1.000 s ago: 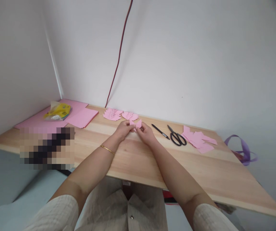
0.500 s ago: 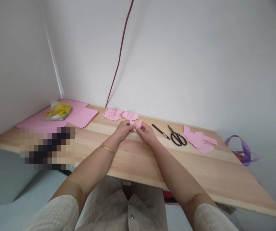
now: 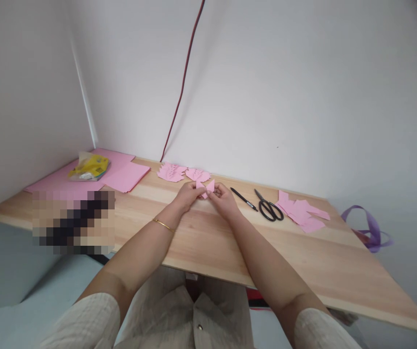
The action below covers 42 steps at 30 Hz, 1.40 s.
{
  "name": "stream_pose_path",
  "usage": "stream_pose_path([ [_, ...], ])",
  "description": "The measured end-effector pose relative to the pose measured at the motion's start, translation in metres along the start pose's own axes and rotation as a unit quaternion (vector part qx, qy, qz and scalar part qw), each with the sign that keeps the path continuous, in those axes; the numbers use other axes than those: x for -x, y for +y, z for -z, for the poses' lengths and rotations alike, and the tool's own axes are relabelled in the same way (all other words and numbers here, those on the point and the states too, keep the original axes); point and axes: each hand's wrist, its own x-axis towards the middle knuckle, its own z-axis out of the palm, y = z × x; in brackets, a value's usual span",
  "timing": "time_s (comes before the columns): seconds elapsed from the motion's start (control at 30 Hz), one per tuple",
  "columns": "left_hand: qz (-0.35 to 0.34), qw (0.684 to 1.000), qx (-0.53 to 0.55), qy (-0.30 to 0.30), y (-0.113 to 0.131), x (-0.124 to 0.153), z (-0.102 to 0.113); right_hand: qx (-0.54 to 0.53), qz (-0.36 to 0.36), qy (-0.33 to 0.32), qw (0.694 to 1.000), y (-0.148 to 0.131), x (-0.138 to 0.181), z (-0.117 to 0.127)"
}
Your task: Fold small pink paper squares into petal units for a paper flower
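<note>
Both my hands meet over the middle of the wooden table (image 3: 208, 242), pinching one small folded pink paper piece (image 3: 205, 187). My left hand (image 3: 186, 195), with a gold bracelet on its wrist, grips the piece's left side with closed fingers. The right side is held by my right hand (image 3: 222, 198), fingers pressed together. Just behind them lie two clusters of folded pink paper pieces (image 3: 182, 172).
A black pen (image 3: 243, 198) and black scissors (image 3: 268, 206) lie right of my hands, then loose pink paper squares (image 3: 301, 210). Pink sheets (image 3: 121, 175) and a yellow packet (image 3: 88, 166) sit at the far left. A purple ribbon (image 3: 368, 227) hangs beyond the right edge. A red cord (image 3: 183, 82) runs down the wall.
My hands stay in place on the paper piece with only slight finger shifts. The view has drifted a little.
</note>
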Motion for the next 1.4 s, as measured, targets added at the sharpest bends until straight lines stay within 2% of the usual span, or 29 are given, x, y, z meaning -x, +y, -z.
stream_pose_path([
  [0.13,-0.002,1.0,-0.001,0.002,0.0,0.0,0.0,-0.011,0.001,0.006,1.0,-0.004,0.002,-0.001],
  [0.37,-0.006,1.0,-0.002,0.026,0.002,0.001,-0.002,0.029,0.004,0.035,0.999,-0.005,0.003,-0.002],
  [0.53,-0.008,0.999,0.001,0.032,0.003,0.002,-0.003,-0.006,-0.011,0.054,0.998,-0.003,0.002,-0.004],
  [0.73,-0.002,1.0,0.015,0.027,0.001,0.002,-0.003,-0.026,-0.023,0.043,0.998,-0.001,0.003,-0.005],
  [1.03,0.022,0.998,0.056,-0.008,0.006,0.003,-0.002,0.017,-0.003,0.033,0.999,-0.01,0.005,-0.003],
  [1.4,-0.009,1.0,0.008,0.004,-0.006,-0.001,0.005,0.053,0.016,0.026,0.998,-0.01,0.005,-0.001],
])
